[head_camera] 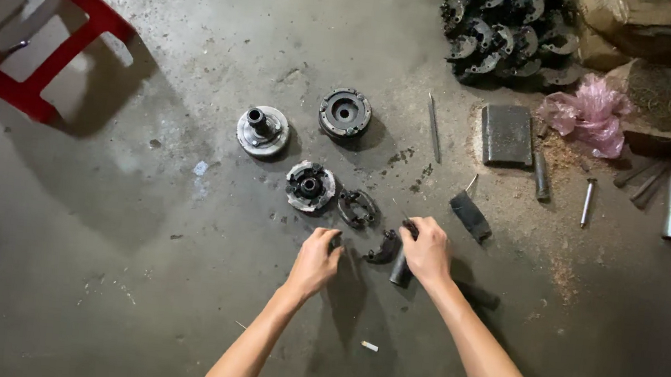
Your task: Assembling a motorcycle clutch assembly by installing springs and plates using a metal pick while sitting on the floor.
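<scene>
Two bare hands over a grey concrete floor (pixel 144 219). Left hand (pixel 315 260): fingers curled at a small dark part; hold unclear. Right hand (pixel 428 251): closed round a dark metal cylinder (pixel 400 270), beside a curved black metal shoe (pixel 384 249). At 11 o'clock: three round grey metal clutch parts (pixel 310 186). At 1 o'clock: dark rectangular block (pixel 507 134), pink plastic bag (pixel 591 115). Far 10 o'clock: red plastic stool (pixel 35 28).

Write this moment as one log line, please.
left hand: on small dark part | right hand: grips dark cylinder | curved shoe between | floor: three round hubs
</scene>
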